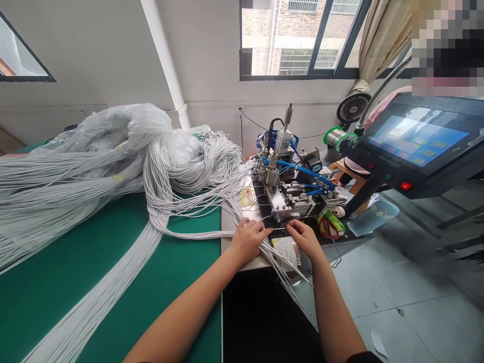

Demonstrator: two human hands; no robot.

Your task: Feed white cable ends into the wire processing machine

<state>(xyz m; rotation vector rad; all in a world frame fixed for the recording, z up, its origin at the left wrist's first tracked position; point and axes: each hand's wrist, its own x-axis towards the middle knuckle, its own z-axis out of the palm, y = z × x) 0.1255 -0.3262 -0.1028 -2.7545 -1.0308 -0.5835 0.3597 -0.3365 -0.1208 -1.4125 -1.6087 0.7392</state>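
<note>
My left hand (247, 241) lies over a bundle of thin white cables (206, 235), its index finger stretched along one strand. A short length of white cable (279, 229) runs from that fingertip to my right hand (303, 237). Thumb and fingers of the right hand are pinched together on it, in front of the metal block of a benchtop machine (282, 204). Loose cable ends (293, 269) with thin tips hang past the left hand toward the lower right. A roll with a white label (286, 249) sits just below the hands.
A large heap of white cables (157, 166), partly under clear plastic (147, 118), covers much of the green table (189, 282). At the right are a control screen (418, 136), a solder wire spool (336, 138), red-handled pliers (329, 227) and a fan (353, 108). Another person sits behind the screen.
</note>
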